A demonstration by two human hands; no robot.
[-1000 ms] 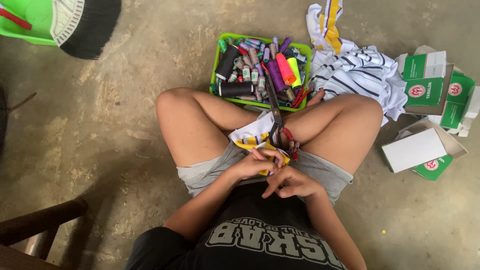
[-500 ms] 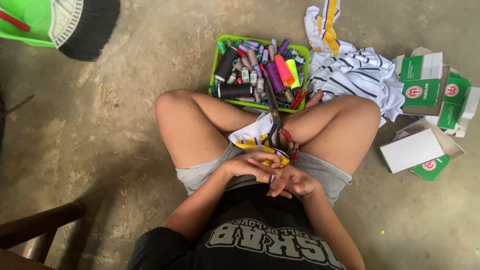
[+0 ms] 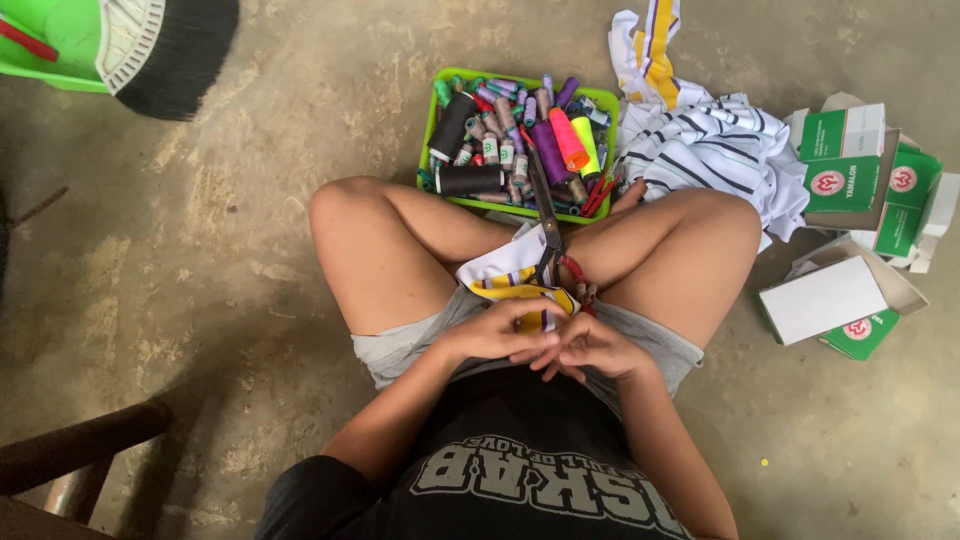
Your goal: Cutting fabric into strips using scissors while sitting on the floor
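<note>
Seated cross-legged on concrete floor [image 3: 250,250]. Left hand [image 3: 495,332] and right hand [image 3: 590,347] meet in the lap, fingers curled, pinching the near edge of a small white, yellow and purple fabric piece [image 3: 510,277]; its long axis runs left to right across the shins. Scissors [image 3: 548,225] lie on it, blades pointing away toward a green tray [image 3: 432,105] full of thread spools. Striped cloth [image 3: 705,140] and green-and-white boxes [image 3: 850,160] to the right.

Camera: one head-worn view, looking steeply down over the person's chest.
Range: near; the left hand [image 3: 490,335] and right hand [image 3: 590,348] are sitting low of centre.
Beyond the hands: green tray [image 3: 430,135] of thread spools.
Shared scene: single view only.
</note>
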